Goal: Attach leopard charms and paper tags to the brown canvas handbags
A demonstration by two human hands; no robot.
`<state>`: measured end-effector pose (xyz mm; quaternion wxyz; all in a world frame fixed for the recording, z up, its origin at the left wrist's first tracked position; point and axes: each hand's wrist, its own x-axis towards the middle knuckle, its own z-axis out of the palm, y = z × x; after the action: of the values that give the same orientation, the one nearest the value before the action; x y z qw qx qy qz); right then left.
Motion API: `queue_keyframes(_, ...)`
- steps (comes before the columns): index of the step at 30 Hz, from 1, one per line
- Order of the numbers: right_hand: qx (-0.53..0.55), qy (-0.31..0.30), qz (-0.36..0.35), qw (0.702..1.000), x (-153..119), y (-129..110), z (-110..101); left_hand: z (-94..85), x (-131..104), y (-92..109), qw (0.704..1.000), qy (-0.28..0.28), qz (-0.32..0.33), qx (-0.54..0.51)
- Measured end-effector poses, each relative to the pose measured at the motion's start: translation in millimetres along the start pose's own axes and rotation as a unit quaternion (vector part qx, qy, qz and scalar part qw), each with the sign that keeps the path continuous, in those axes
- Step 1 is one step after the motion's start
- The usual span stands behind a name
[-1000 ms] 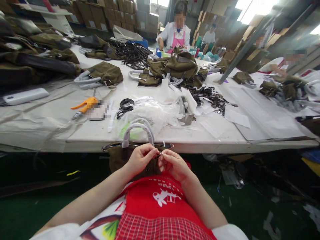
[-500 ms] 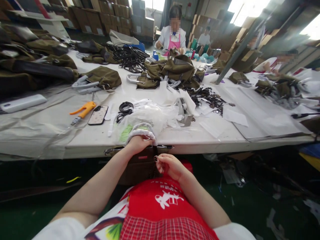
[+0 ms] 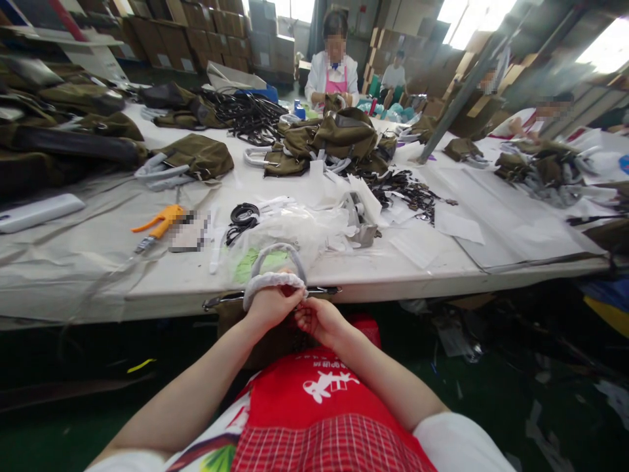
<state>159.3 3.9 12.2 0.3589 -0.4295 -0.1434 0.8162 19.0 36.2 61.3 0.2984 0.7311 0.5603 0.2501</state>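
An olive-brown handbag (image 3: 230,320) hangs at the table's front edge, close to my body. Its looped handles (image 3: 272,280) are wrapped in pale grey-white covering and stand up over the edge. My left hand (image 3: 271,307) is closed by the front handle, fingertips pinched together at the bag's right end. Right beside it, my right hand (image 3: 319,320) is also closed, its thumb and fingers meeting the left fingertips. Whatever small piece lies between the fingers is hidden. A metal-trimmed bag edge (image 3: 324,290) shows just behind the hands.
Clear plastic bags (image 3: 299,226), a black cord coil (image 3: 243,215), an orange-handled tool (image 3: 164,223) and a phone (image 3: 188,235) lie beyond the handles. Olive bags (image 3: 339,137) and dark straps (image 3: 405,193) are piled farther back. A co-worker (image 3: 335,72) stands across the table.
My right hand has risen and moved left to meet my left hand. The dark strap and small metal ring seen between them are now hidden. The front handle has tipped toward me.
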Motion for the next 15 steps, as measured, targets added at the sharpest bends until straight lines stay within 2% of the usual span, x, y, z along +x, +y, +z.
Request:
queue_keyframes(3, 0.068, 0.041, 0.029, 0.996, -6, 3, 8, 1.5, -10, -1, 0.999, 0.010, 0.031, -0.028)
queue_keyframes(7, 0.125, 0.052, 0.021, 0.991, -16, 4, 17, 7.8, -23, -3, 0.996, 0.045, 0.040, -0.064)
queue_keyframes(11, 0.171, 0.061, 0.011, 0.983, -22, 4, 22, 18.0, -22, -9, 0.978, 0.109, -0.045, -0.171)
queue_keyframes(15, 0.142, 0.064, 0.063, 0.986, -23, 1, 22, 25.0, -15, -15, 0.937, 0.145, -0.132, -0.289)
